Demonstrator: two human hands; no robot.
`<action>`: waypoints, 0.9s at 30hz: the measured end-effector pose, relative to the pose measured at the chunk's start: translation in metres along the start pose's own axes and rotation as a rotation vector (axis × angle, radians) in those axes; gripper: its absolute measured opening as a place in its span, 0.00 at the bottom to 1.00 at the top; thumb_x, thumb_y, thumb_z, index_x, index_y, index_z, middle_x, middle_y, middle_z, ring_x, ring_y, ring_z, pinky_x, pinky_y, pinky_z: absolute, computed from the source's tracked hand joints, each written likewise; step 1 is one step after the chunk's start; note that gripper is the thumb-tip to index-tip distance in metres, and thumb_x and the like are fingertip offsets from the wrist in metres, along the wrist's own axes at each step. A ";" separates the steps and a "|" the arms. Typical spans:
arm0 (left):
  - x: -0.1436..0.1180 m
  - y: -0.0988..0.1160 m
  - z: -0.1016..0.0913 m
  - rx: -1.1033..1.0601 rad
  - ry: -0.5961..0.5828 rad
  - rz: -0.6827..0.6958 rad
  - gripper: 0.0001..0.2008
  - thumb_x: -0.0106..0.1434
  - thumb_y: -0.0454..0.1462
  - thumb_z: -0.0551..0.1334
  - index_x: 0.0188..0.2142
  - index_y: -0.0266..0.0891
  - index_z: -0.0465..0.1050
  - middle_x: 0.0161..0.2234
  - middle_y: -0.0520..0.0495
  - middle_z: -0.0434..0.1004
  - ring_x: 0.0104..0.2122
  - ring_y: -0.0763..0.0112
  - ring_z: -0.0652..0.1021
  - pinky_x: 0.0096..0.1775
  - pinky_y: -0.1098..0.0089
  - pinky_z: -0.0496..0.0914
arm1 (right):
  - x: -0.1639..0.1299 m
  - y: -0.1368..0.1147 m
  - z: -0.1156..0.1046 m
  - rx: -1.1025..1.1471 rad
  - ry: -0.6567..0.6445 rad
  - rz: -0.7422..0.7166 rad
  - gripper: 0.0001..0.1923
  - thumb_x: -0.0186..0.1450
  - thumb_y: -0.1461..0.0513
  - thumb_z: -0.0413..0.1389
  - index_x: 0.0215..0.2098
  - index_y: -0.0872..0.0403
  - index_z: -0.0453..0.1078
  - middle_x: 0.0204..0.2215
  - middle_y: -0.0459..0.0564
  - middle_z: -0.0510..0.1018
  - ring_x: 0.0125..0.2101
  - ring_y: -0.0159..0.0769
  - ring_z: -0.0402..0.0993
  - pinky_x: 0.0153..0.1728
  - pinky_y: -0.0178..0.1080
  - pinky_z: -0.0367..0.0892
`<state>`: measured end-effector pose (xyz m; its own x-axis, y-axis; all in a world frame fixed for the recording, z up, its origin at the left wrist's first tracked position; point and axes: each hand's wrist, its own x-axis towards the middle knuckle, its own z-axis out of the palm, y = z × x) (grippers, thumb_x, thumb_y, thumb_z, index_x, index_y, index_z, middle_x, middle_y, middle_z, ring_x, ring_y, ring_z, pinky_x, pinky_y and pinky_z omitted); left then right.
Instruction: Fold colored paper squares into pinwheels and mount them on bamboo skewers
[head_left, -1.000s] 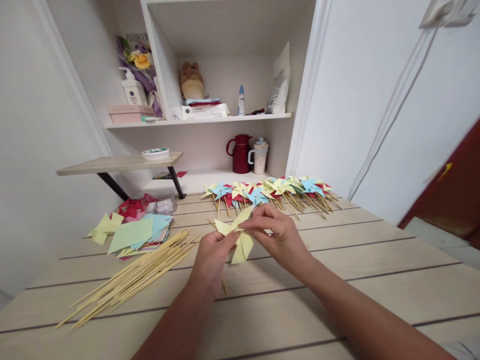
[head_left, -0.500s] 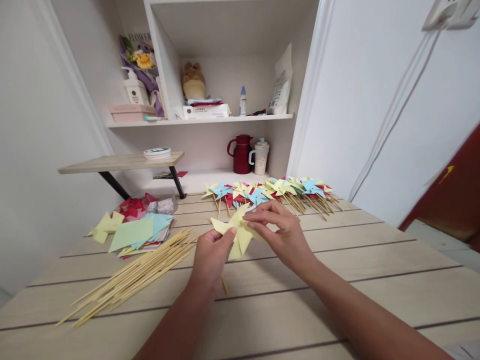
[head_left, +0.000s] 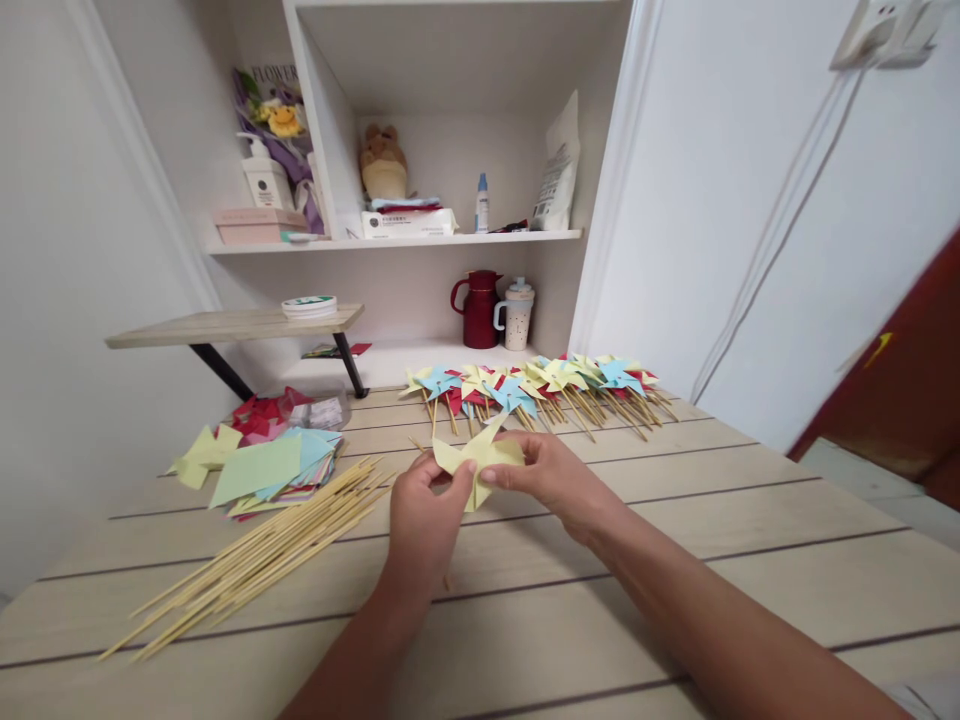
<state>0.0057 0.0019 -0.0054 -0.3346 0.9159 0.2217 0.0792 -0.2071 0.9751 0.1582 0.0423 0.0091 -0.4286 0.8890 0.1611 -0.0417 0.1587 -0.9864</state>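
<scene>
A pale yellow paper pinwheel point(head_left: 480, 455) is held up over the middle of the table, between both my hands. My left hand point(head_left: 431, 505) pinches it from the left, the thumb lying on its front near the centre. From the right, my right hand point(head_left: 551, 475) grips a blade, its thumb beside the centre and its fingers behind the paper. Below my left hand the tip of a wooden stick point(head_left: 448, 582) shows; most of it is hidden. Several finished pinwheels point(head_left: 559, 376) in yellow, blue and red lie on their sticks beyond my hands.
Loose wooden sticks point(head_left: 262, 550) lie in a bundle at the left. Behind them are coloured paper sheets point(head_left: 259, 470), a yellow folded pinwheel point(head_left: 202, 455) and red paper pieces point(head_left: 262, 415). A small raised shelf point(head_left: 225, 326), red jug point(head_left: 480, 312) and cup point(head_left: 517, 315) stand at the back.
My right hand has moved in closer to the pinwheel's centre, its thumb now against the paper. The pinwheel has turned and tilted slightly. The view has shifted a little.
</scene>
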 end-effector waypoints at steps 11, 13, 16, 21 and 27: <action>-0.002 0.000 0.001 -0.211 -0.099 -0.034 0.16 0.51 0.40 0.71 0.40 0.38 0.80 0.39 0.43 0.82 0.40 0.62 0.79 0.43 0.68 0.70 | 0.001 0.003 0.009 0.113 0.148 -0.015 0.18 0.49 0.54 0.67 0.20 0.53 0.64 0.20 0.41 0.67 0.24 0.29 0.60 0.28 0.35 0.55; -0.004 0.006 0.002 -0.237 -0.130 -0.076 0.16 0.51 0.41 0.72 0.39 0.37 0.81 0.38 0.43 0.83 0.40 0.61 0.79 0.44 0.68 0.70 | 0.002 0.005 0.007 0.112 0.165 -0.018 0.18 0.49 0.54 0.67 0.20 0.53 0.64 0.20 0.41 0.66 0.23 0.29 0.60 0.27 0.35 0.55; -0.007 0.011 0.003 -0.294 -0.142 -0.155 0.15 0.48 0.41 0.73 0.35 0.36 0.81 0.34 0.43 0.83 0.36 0.63 0.80 0.41 0.68 0.71 | 0.002 0.005 0.005 0.075 0.166 -0.010 0.17 0.50 0.54 0.67 0.21 0.53 0.64 0.20 0.42 0.67 0.23 0.30 0.60 0.27 0.35 0.55; -0.005 0.006 0.002 -0.339 -0.140 -0.179 0.15 0.49 0.42 0.73 0.34 0.36 0.81 0.31 0.45 0.83 0.31 0.67 0.80 0.37 0.70 0.71 | 0.001 0.004 0.010 0.103 0.150 -0.020 0.18 0.50 0.54 0.67 0.20 0.53 0.62 0.20 0.42 0.68 0.24 0.30 0.62 0.28 0.36 0.56; -0.005 0.001 0.002 -0.357 -0.094 -0.212 0.16 0.48 0.41 0.73 0.35 0.34 0.81 0.30 0.44 0.83 0.30 0.66 0.80 0.36 0.69 0.72 | 0.000 0.005 0.014 0.145 0.115 -0.049 0.19 0.52 0.56 0.68 0.22 0.53 0.61 0.23 0.42 0.69 0.26 0.30 0.64 0.31 0.36 0.59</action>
<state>0.0096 -0.0017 -0.0050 -0.2203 0.9749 0.0312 -0.3178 -0.1020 0.9427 0.1459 0.0370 0.0042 -0.3173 0.9263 0.2033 -0.1932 0.1468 -0.9701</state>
